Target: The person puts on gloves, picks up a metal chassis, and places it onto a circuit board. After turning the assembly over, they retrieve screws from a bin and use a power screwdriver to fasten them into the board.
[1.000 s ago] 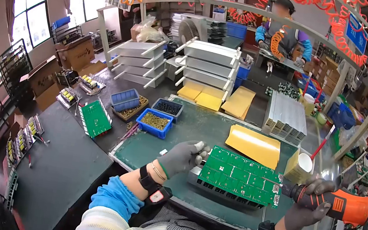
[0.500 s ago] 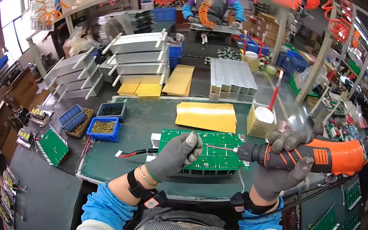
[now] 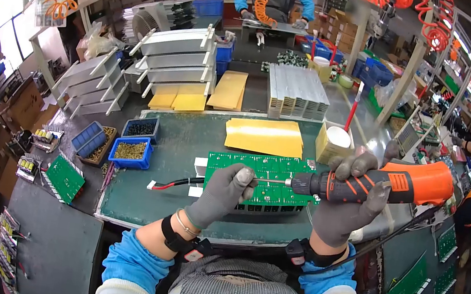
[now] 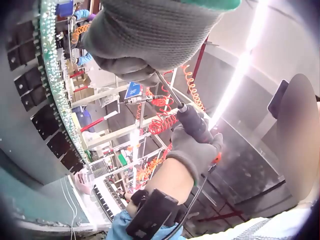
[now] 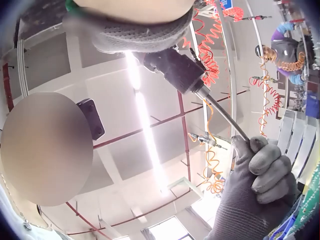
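My gloved right hand (image 3: 346, 214) grips an orange and black electric drill (image 3: 423, 180), held level over the right end of a green circuit board (image 3: 285, 197). From its chuck a long thin screwdriver bit (image 5: 225, 116) runs left to my gloved left hand (image 3: 223, 190). The left fingers are curled, and thumb and forefinger pinch at the bit's tip; whatever else lies inside that fist is hidden. Beneath both hands the board lies flat, green face up, with black parts (image 4: 47, 120) along its underside. A red and black cable (image 3: 173, 183) sticks out at its left.
Yellow sheets (image 3: 264, 135) lie behind the board. A blue bin (image 3: 130, 162) of brass-coloured screws stands at the left, a bin of dark ones (image 3: 142, 128) behind it. At the back right are stacked metal plates (image 3: 297, 92) and a box holding a white cup (image 3: 338, 138).
The head view has swung right. The left hand has come from the board's left edge over its face, and the drill's bit has moved off the board to the left fingertips.
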Demonstrator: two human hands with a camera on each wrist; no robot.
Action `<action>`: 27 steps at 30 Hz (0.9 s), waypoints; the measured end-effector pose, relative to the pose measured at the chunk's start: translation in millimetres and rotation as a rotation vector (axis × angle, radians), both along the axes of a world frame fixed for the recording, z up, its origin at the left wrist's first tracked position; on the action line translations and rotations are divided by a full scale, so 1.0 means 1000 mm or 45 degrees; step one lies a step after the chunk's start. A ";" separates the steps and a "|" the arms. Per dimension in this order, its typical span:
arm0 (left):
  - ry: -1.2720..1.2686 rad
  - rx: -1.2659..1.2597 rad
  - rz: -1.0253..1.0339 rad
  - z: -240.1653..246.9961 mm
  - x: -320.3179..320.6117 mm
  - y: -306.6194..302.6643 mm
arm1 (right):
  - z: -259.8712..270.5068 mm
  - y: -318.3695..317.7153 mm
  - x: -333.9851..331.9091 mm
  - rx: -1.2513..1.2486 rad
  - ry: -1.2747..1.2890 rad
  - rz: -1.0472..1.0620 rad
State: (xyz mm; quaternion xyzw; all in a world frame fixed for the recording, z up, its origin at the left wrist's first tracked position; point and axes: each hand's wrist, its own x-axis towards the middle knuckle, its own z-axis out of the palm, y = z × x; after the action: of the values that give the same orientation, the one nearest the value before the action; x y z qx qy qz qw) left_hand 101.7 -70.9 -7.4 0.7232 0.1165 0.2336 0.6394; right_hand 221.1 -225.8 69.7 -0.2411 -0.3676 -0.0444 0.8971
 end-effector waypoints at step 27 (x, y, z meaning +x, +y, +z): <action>0.502 1.016 0.238 -0.012 -0.069 0.092 | -0.021 0.069 0.023 -0.246 -0.007 -0.034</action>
State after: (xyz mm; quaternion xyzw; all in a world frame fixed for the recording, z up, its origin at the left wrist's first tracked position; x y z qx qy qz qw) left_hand 32.2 20.8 -19.3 0.9301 0.2017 0.1746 0.2526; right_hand 243.7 -156.5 48.9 -0.3312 -0.3694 -0.0216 0.8679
